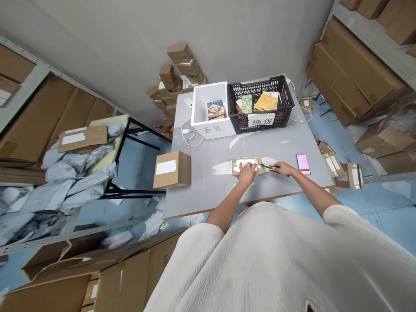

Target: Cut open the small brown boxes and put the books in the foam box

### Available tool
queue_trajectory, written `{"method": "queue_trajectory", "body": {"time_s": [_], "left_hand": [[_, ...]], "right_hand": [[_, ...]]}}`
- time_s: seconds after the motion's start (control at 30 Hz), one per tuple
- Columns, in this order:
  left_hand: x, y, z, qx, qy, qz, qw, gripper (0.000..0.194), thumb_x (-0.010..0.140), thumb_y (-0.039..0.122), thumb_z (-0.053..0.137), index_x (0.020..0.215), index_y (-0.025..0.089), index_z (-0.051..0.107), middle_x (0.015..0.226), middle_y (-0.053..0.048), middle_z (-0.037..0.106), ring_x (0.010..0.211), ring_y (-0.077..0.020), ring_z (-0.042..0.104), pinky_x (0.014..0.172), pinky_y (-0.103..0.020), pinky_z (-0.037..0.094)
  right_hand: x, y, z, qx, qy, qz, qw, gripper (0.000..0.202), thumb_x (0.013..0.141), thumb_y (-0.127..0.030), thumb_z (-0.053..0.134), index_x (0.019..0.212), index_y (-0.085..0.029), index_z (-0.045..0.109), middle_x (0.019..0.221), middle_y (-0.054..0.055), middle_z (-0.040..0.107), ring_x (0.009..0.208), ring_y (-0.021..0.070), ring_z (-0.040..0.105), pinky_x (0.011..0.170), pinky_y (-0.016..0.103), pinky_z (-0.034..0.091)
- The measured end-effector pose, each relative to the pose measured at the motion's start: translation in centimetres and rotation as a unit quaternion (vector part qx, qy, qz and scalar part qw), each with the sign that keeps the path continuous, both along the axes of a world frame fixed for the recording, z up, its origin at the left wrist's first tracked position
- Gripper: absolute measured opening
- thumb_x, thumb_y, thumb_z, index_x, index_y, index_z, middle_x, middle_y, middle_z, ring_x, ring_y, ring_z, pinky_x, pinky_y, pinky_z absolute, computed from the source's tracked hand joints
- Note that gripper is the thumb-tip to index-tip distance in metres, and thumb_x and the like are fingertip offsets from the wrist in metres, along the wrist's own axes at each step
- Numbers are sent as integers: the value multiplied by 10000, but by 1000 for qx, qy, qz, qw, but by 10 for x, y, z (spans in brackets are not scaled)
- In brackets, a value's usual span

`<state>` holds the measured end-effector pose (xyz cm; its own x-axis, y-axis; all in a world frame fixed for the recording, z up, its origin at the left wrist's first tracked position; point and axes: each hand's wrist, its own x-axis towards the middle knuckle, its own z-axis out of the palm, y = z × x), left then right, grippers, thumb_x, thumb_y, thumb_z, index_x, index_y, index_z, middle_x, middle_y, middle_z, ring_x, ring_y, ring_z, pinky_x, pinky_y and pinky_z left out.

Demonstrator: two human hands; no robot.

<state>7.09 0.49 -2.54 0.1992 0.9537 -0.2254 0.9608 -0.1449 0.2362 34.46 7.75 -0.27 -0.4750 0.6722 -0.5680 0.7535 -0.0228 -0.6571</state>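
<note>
A small taped cardboard box (234, 167) with a white label lies on the grey table, close to its front edge. My left hand (247, 172) presses down on the box from above, its fingers bent over the label and the near side. To the right, my right hand (283, 168) is closed around a pair of scissors (270, 167) with dark handles and yellow marks. The scissors point left, and their tips meet the right end of the box. Whether the tips are in the tape is too small to tell.
A larger labelled carton (177, 170) stands at left on the table (201, 199). Behind are a white bin (211, 128) and a black crate (286, 104), both holding books or packets. A phone (303, 164) lies at right. Grey parcels (65, 182) crowd the left side table.
</note>
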Motion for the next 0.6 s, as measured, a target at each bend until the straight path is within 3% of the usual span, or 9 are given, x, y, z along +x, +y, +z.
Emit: {"method": "queue_trajectory", "body": {"time_s": [0.17, 0.33, 0.43, 0.6], "left_hand": [[0, 2, -3, 4, -16, 11, 1000, 512, 1012, 307, 681, 1507, 308, 548, 1477, -127, 585, 1271, -302, 678, 1374, -638, 134], [-2, 6, -2, -8, -43, 1, 999, 675, 998, 315, 681, 1627, 271, 439, 1507, -159, 571, 1385, -324, 609, 1331, -571, 269], [-6, 9, 3, 26, -74, 23, 997, 733, 1048, 353, 592, 1715, 211, 324, 1548, -195, 542, 1429, -333, 579, 1230, -480, 425], [-17, 23, 11, 58, -68, 65, 994, 598, 1074, 221, 451, 1669, 268, 424, 1638, -167, 512, 1479, -331, 538, 1189, -492, 475]], "right_hand": [[1, -7, -3, -38, 17, 8, 999, 420, 975, -620, 661, 881, -211, 669, 739, 12, 693, 625, 146, 583, 561, 239, 432], [12, -10, -4, -4, 39, -93, 995, 426, 1003, -629, 638, 894, -218, 624, 804, 23, 737, 676, 156, 650, 590, 231, 477], [15, -14, -1, 3, 62, -130, 990, 354, 1033, -565, 618, 958, -220, 628, 904, 37, 781, 723, 161, 698, 613, 230, 502], [11, -24, 9, 84, 44, -96, 991, 337, 1096, -479, 516, 1193, -229, 719, 969, 37, 805, 825, 200, 729, 759, 283, 562]]}}
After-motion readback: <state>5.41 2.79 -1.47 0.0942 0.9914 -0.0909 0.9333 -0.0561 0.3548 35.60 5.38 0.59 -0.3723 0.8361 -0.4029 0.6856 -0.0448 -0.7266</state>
